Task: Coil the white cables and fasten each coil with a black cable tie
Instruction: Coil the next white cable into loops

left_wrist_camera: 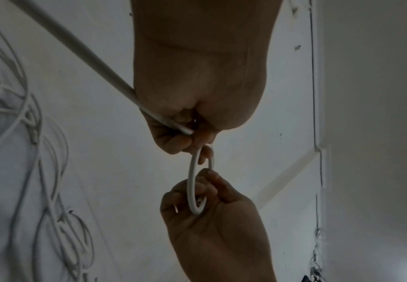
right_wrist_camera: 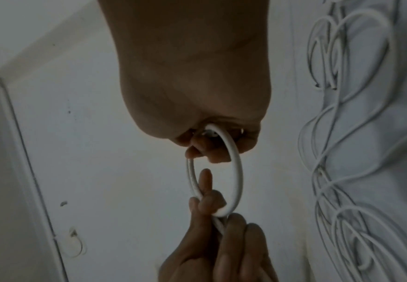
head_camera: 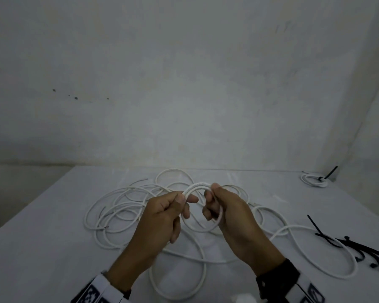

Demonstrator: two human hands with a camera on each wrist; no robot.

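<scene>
Nearest me, my left hand (head_camera: pixel 162 217) and right hand (head_camera: pixel 225 213) hold one small white cable coil (head_camera: pixel 202 189) above the middle of the tabletop (head_camera: pixel 42 248). My left thumb and fingers pinch the coil's left side; my right fingers curl around its right side. Loose white cables (head_camera: pixel 123 206) sprawl on the tabletop under and behind my hands. Black cable ties (head_camera: pixel 359 248) lie at the right edge. In the far right corner rests a finished coil (head_camera: pixel 314 179), fastened with a black tie.
</scene>
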